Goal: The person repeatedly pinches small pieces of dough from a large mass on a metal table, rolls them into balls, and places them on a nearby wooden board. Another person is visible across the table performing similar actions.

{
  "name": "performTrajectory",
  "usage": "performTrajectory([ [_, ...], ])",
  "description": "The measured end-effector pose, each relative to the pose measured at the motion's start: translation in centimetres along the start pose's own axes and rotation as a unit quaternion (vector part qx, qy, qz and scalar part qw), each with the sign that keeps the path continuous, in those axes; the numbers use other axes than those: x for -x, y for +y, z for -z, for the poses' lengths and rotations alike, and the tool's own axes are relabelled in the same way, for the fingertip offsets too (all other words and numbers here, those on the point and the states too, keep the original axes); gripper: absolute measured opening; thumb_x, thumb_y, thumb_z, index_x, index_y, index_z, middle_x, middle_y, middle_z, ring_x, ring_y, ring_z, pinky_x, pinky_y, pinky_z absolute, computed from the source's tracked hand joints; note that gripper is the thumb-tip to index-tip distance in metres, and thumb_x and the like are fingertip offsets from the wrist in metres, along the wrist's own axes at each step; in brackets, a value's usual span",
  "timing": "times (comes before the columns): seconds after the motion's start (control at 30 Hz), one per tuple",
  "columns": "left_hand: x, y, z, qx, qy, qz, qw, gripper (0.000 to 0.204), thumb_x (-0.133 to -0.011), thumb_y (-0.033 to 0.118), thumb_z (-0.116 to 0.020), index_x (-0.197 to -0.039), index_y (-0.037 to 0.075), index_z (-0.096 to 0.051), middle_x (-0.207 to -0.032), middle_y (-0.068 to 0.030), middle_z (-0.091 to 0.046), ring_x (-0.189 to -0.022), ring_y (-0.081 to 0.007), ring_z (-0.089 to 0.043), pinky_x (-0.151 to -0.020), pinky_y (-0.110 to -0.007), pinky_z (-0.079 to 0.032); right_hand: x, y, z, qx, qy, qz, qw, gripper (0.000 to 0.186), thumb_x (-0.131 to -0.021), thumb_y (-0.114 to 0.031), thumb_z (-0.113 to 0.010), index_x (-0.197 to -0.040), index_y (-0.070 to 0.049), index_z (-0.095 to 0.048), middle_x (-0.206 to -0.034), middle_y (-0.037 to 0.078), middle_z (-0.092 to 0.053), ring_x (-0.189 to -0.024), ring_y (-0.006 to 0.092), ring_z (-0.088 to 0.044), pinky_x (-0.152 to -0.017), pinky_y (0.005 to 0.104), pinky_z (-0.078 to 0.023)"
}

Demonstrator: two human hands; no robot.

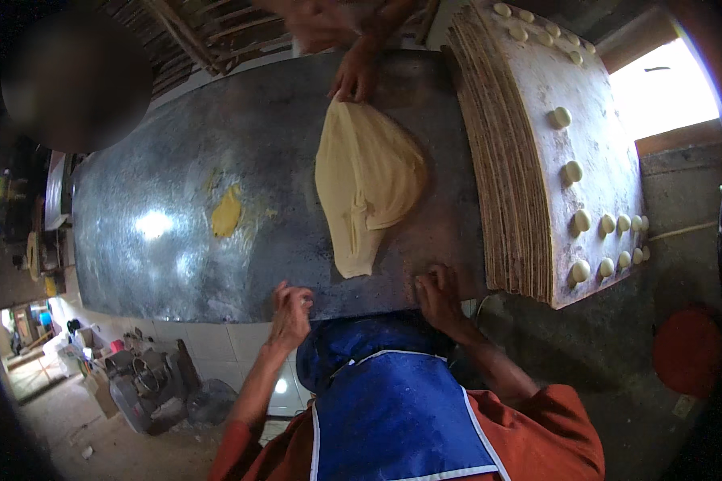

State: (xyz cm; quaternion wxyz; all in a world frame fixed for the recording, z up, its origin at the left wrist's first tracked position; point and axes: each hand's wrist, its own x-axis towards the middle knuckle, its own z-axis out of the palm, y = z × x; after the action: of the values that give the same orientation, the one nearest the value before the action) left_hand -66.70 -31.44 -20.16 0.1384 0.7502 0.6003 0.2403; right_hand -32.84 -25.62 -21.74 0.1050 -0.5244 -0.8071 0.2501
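Observation:
A pale yellow sheet of dough, folded and wrinkled, lies on the dark, shiny table. Its narrow end points toward me. At the table's near edge, left of that end, is my left hand, fingers loosely bent and nothing in them. My right hand rests on the near edge to the right, its bent fingers apart and empty. Neither hand touches the dough. Across the table, another person's hand grips the dough's far tip.
A smear of yellow fat-like paste sits on the table's left part. To the right rises a stack of wooden boards, its top one bearing several small dough balls. A grey machine stands on the floor at lower left; a red round object is at right.

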Motion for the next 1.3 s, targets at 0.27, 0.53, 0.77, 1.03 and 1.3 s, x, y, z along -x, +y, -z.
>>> performTrajectory([
  [0.27,-5.1,-3.4,-6.9,-0.065,0.158,0.154,0.973,0.034,-0.100,0.023,-0.059,-0.116,-0.004,-0.045,-0.101,-0.0214,-0.050,-0.095,-0.0347,-0.052,-0.082,-0.047,-0.040,-5.3,1.3,-4.8,0.059,0.302,0.057,0.950,0.039,-0.095,-0.013,-0.061,-0.127,0.006,-0.049,-0.118,0.028,-0.054,-0.101,0.0406,-0.052,-0.090,0.0537,-0.042],
  [0.53,-4.5,-4.6,-4.7,0.018,0.155,0.209,0.965,0.017,-0.098,0.010,-0.059,-0.099,-0.002,-0.047,-0.093,-0.0186,-0.050,-0.086,-0.0367,-0.054,-0.079,-0.047,-0.043,-4.5,4.6,-3.7,0.048,0.174,0.080,0.980,0.028,-0.086,-0.006,-0.068,-0.101,0.003,-0.047,-0.092,0.022,-0.052,-0.081,0.0387,-0.052,-0.076,0.0498,-0.042],
  [0.77,-2.3,-1.5,-5.9,0.063,0.074,0.066,0.993,0.019,-0.093,0.009,-0.065,-0.099,-0.002,-0.049,-0.094,-0.0198,-0.050,-0.085,-0.0380,-0.054,-0.075,-0.047,-0.044,-3.7,4.3,-4.2,-0.062,0.129,0.120,0.982,0.029,-0.084,-0.003,-0.069,-0.098,0.000,-0.044,-0.086,0.018,-0.048,-0.079,0.0372,-0.050,-0.073,0.0491,-0.040],
  [1.03,-3.8,-0.2,-7.6,0.038,0.135,0.131,0.981,0.019,-0.092,0.007,-0.065,-0.098,-0.001,-0.049,-0.091,-0.0192,-0.049,-0.084,-0.0370,-0.052,-0.077,-0.047,-0.042,-4.6,2.9,-3.9,-0.034,0.203,0.050,0.977,0.041,-0.083,-0.003,-0.069,-0.112,0.000,-0.041,-0.094,0.020,-0.053,-0.083,0.0366,-0.053,-0.076,0.0502,-0.043],
  [1.3,-4.2,-1.3,-6.5,0.045,0.166,0.182,0.968,0.020,-0.090,0.003,-0.066,-0.095,-0.001,-0.047,-0.093,-0.0182,-0.049,-0.081,-0.0337,-0.051,-0.075,-0.048,-0.042,-4.1,4.6,-3.0,0.325,0.190,0.212,0.902,0.028,-0.083,-0.009,-0.068,-0.098,0.000,-0.047,-0.090,0.020,-0.053,-0.081,0.0384,-0.056,-0.077,0.0491,-0.047],
])
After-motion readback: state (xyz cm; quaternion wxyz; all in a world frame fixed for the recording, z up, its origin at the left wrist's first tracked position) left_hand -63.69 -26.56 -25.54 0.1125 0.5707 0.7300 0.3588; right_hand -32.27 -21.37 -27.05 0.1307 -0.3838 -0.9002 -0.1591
